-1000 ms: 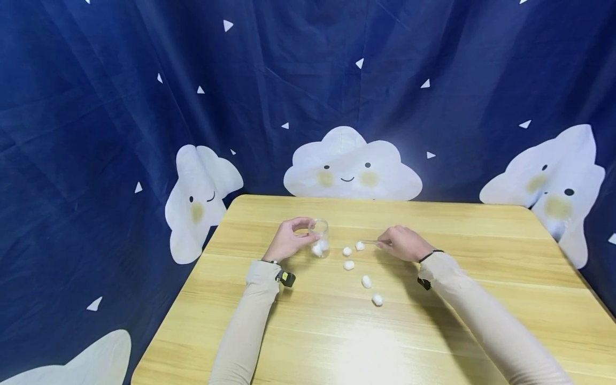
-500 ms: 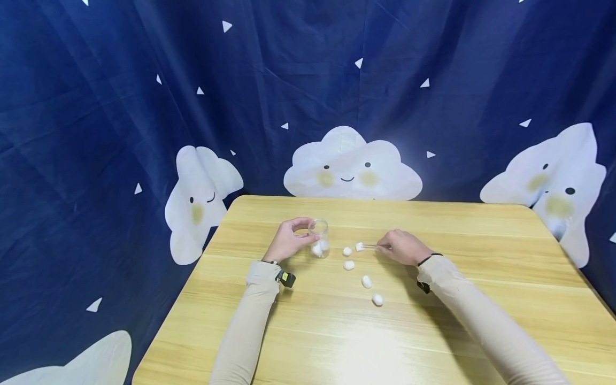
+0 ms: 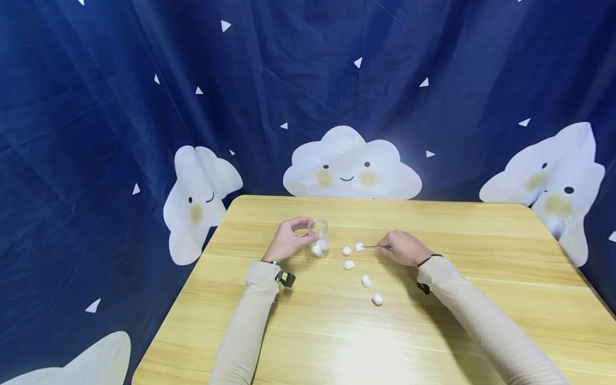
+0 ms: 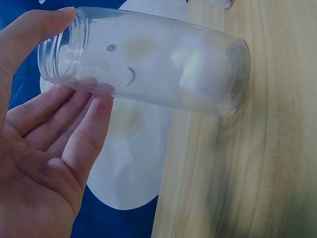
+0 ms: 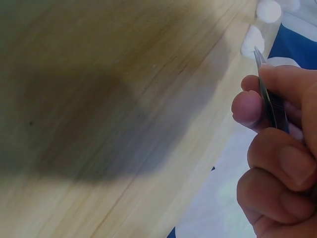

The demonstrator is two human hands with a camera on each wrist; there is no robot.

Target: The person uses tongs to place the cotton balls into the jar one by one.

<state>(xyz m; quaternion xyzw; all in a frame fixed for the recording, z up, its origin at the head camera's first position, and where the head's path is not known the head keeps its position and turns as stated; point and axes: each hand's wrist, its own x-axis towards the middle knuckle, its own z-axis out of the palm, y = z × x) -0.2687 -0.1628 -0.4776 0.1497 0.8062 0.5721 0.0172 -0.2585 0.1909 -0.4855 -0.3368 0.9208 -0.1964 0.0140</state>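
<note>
My left hand [image 3: 287,239] holds a clear plastic jar [image 4: 143,54] near its threaded, uncapped mouth, thumb on one side and fingertips on the other. The jar stands upright on the table, with white cotton balls [image 4: 205,72] at its bottom. To the right, my right hand [image 3: 405,247] pinches a pair of metal tweezers [image 5: 269,99] between thumb and fingers, the other fingers curled. The tweezers' tips are right at a cotton ball [image 5: 253,41] on the table, which looks squeezed in the head view. A second cotton ball [image 3: 347,251] lies between it and the jar.
Three more cotton balls lie in a loose line toward the front: one cotton ball [image 3: 348,264] near the jar, another cotton ball [image 3: 367,281], and the nearest cotton ball [image 3: 377,299]. The wooden table [image 3: 481,240] backs onto a blue curtain [image 3: 308,69] with cloud prints.
My right hand has shifted slightly down toward the front, and the tweezers' tips have come lower onto the cotton ball, which now looks narrower. My left hand and the jar stay put.
</note>
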